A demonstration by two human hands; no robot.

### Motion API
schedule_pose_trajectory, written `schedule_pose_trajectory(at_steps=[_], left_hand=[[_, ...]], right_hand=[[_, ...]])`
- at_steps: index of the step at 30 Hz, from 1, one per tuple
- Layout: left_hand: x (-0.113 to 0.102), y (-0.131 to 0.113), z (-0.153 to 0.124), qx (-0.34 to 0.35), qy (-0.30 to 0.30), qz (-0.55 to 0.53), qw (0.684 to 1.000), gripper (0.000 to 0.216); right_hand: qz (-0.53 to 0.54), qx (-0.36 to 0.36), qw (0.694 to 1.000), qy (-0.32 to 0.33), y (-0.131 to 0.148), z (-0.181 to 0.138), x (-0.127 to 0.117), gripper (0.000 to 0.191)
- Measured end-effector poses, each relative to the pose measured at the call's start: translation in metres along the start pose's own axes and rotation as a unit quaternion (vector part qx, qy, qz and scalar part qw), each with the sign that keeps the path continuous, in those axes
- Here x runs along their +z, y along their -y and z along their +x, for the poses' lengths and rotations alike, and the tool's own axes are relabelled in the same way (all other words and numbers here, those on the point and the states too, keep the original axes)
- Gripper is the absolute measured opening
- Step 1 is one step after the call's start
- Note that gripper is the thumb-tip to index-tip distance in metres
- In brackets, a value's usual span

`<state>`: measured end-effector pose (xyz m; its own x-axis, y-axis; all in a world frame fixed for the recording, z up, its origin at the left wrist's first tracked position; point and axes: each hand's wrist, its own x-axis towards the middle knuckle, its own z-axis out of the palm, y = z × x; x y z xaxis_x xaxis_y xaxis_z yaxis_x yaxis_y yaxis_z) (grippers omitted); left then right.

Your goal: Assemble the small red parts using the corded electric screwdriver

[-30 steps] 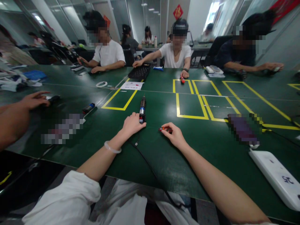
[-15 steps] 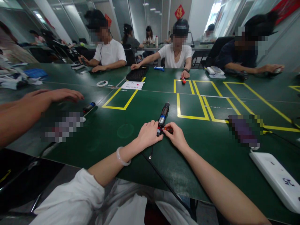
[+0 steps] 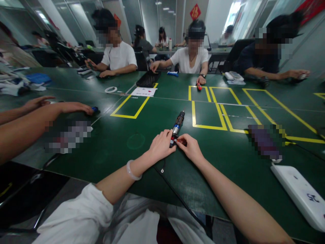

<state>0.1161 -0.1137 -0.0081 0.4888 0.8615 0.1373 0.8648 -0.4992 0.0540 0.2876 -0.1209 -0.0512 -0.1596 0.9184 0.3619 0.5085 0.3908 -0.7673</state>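
Observation:
On the green table lies an opened electric screwdriver [image 3: 179,122], its bare silver-and-blue motor showing and its thin tip pointing away from me. My left hand [image 3: 161,145] holds its near end, fingers along the left side and thumb at the bottom. My right hand [image 3: 191,148] is closed in a pinch at the right side of that end, on a small orange-red and dark part [image 3: 182,141]. My fingers partly hide this part, so I cannot tell its kind or whether it is attached. A black cable [image 3: 175,191] with a ring terminal [image 3: 162,170] near it runs below my hands.
Yellow tape [image 3: 209,127] marks rectangles on the table. A black tray [image 3: 147,80] and a paper sheet [image 3: 144,92] lie at the back. A white power bank [image 3: 298,196] is at right. A co-worker's hand [image 3: 78,107] reaches in from the left; other people sit opposite.
My hands keep nearly the same position on the screwdriver. At left, the co-worker's hand has come down over the blue-and-silver device. The person opposite has shifted a hand at the black tray.

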Motion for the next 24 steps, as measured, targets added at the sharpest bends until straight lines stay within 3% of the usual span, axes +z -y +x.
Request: schedule_pose_trajectory(at_steps=[6,15,24], left_hand=[[-0.001,-0.001,0.001,0.001,-0.004,0.004,1.0,0.065],[0.0,-0.003,0.006,-0.023,-0.017,0.019,0.999,0.058],[-0.006,0.022,0.01,-0.007,0.0,0.05,0.999,0.063]], right_hand=[[-0.032,-0.015,0.999,0.001,0.0,0.0,-0.001,0.001],[-0.035,-0.029,0.999,-0.006,0.007,-0.001,-0.005,0.017],[0.046,0.014,0.999,0.015,0.005,-0.001,-0.008,0.018]])
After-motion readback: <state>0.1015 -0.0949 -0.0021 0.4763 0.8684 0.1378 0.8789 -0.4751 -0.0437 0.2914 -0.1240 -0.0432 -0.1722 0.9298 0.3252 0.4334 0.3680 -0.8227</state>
